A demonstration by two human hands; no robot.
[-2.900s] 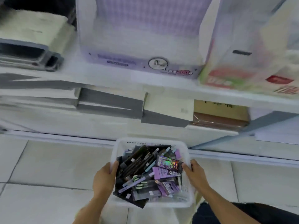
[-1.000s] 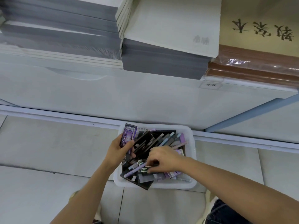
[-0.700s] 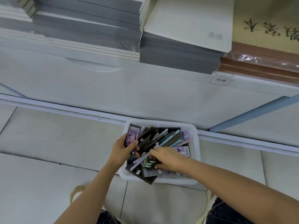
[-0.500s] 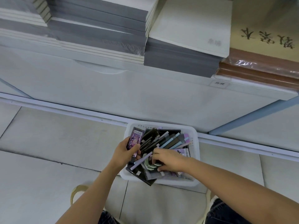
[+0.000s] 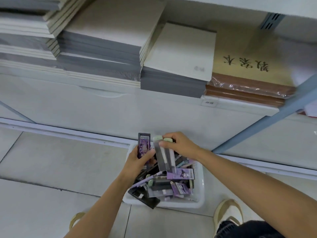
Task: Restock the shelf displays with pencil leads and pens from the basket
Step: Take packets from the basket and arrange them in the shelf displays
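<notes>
A white plastic basket [image 5: 199, 200] sits on the tiled floor, filled with several purple and black packs of pens and pencil leads. My left hand [image 5: 139, 159] grips a slim purple lead pack [image 5: 144, 145] upright above the basket's left rim. My right hand [image 5: 181, 145] holds a clear pen pack [image 5: 165, 158] with green-capped pens by its top, lifted above the basket beside the purple pack. A purple cartoon-printed box [image 5: 181, 174] lies on top of the pile.
A white low shelf [image 5: 120, 107] holds stacks of grey-edged notebooks [image 5: 106, 54] and a brown wrapped stack with calligraphy [image 5: 248, 86]. A blue-grey shelf bracket [image 5: 265, 124] slants at the right. My shoes [image 5: 228, 212] stand on the floor tiles near the basket.
My right hand has lifted out of the basket holding the clear pen pack, up next to the purple pack in my left hand. The view moved back and tilted up.
</notes>
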